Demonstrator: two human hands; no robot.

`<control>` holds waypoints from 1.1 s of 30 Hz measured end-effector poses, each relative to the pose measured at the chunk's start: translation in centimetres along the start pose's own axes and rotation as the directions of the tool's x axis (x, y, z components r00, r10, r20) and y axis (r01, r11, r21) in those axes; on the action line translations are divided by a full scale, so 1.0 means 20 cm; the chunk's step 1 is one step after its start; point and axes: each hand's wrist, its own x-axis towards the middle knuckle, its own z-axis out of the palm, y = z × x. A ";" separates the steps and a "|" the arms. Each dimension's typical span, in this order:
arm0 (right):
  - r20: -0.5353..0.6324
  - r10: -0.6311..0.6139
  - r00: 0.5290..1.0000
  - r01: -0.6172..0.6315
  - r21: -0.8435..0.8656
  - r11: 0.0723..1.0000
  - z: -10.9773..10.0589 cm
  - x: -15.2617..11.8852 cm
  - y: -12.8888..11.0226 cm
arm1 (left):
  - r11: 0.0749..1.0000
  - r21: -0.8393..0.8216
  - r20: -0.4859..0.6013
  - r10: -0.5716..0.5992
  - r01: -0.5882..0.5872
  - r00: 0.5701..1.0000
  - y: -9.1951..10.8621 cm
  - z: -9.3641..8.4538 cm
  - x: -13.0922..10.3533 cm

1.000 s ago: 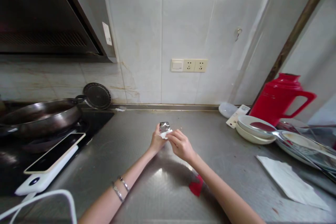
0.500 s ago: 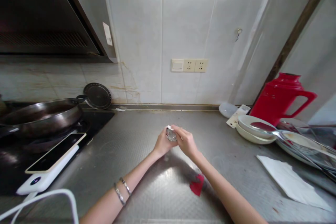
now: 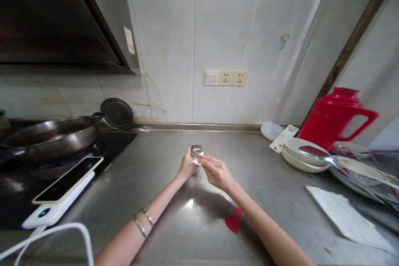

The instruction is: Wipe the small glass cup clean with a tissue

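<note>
My left hand (image 3: 187, 167) is closed around a small silver foil-wrapped piece (image 3: 197, 150), its shiny top sticking up above the fingers. At its near side, a small crumpled white scrap (image 3: 195, 161) shows at the fingertips of my right hand (image 3: 218, 173), which pinches it. Both hands are close together over the metal counter (image 3: 174, 224). What lies inside the foil is hidden. On the counter beside my right forearm is a torn red scrap (image 3: 233, 220).
Left are a pan (image 3: 59, 137) on the black stove, a phone (image 3: 67, 181) on a white power bank (image 3: 59, 203) and a white cable (image 3: 82, 232). On the right stand a red thermos jug (image 3: 330, 118), stacked bowls (image 3: 304, 162) and a white napkin (image 3: 346, 218).
The foil-wrapped piece has shifted slightly left, and its silver top shows more clearly. My right fingers have moved down from its top to its near side, where a white scrap appears.
</note>
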 end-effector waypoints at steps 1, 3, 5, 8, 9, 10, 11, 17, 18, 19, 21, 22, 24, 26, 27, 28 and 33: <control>-0.015 0.007 1.000 -0.007 0.010 1.000 0.00 0.00 0.01 | 1.000 0.000 0.005 0.006 -0.006 1.000 0.01 0.00 0.00; -0.075 0.051 0.996 -0.049 0.025 0.998 -0.01 0.00 0.02 | 1.000 0.002 0.020 0.021 -0.021 1.000 0.02 0.00 0.00; -0.164 0.151 0.975 -0.144 0.050 0.988 -0.01 0.00 0.03 | 0.999 0.014 0.031 0.031 -0.032 0.999 0.04 0.02 -0.01; -0.263 0.415 0.871 -0.389 0.147 0.910 -0.01 0.02 0.03 | 0.998 0.054 0.038 0.019 -0.021 0.999 0.07 0.05 -0.04; -0.267 0.509 0.818 -0.472 0.195 0.860 -0.01 0.03 0.04 | 0.998 0.063 0.043 0.006 -0.009 0.999 0.08 0.06 -0.05; -0.254 0.593 0.764 -0.542 0.246 0.804 0.00 0.03 0.05 | 0.998 0.066 0.052 -0.009 0.005 0.999 0.08 0.06 -0.06; -0.231 0.658 0.717 -0.592 0.296 0.749 0.00 0.04 0.06 | 0.998 0.064 0.068 -0.024 0.019 0.997 0.09 0.07 -0.06; -0.194 0.839 0.509 -0.653 0.547 0.523 0.02 0.00 0.16 | 0.998 0.066 0.144 -0.033 0.023 0.989 0.08 0.06 -0.07; -0.202 0.850 0.487 -0.651 0.565 0.507 0.02 0.00 0.18 | 0.998 0.065 0.148 -0.030 0.021 0.989 0.08 0.06 -0.06; -0.206 0.853 0.480 -0.653 0.564 0.505 0.02 -0.01 0.19 | 0.998 0.057 0.155 -0.030 0.021 0.987 0.07 0.06 -0.06; -0.172 0.838 0.519 -0.674 0.521 0.524 0.03 -0.02 0.20 | 0.999 0.030 0.173 -0.045 0.040 0.984 0.06 0.06 -0.06; -0.122 0.824 0.553 -0.680 0.506 0.531 0.03 -0.01 0.20 | 0.998 0.011 0.184 -0.058 0.057 0.981 0.05 0.06 -0.06; 0.017 0.785 0.619 -0.670 0.532 0.517 0.02 -0.01 0.19 | 0.995 -0.027 0.199 -0.089 0.097 0.976 0.05 0.06 -0.06; 0.154 0.727 0.669 -0.656 0.584 0.479 0.01 0.00 0.17 | 0.989 -0.052 0.214 -0.128 0.142 0.968 0.06 0.06 -0.06; 0.203 0.697 0.688 -0.650 0.599 0.467 -0.01 0.00 0.17 | 0.985 -0.058 0.223 -0.148 0.165 0.963 0.07 0.05 -0.05; 0.243 0.663 0.708 -0.645 0.605 0.467 -0.02 0.00 0.17 | 0.980 -0.057 0.233 -0.170 0.188 0.958 0.07 0.04 -0.05; 0.347 0.516 0.783 -0.607 0.605 0.515 -0.02 -0.02 0.15 | 0.969 -0.049 0.282 -0.220 0.243 0.934 0.09 0.01 -0.03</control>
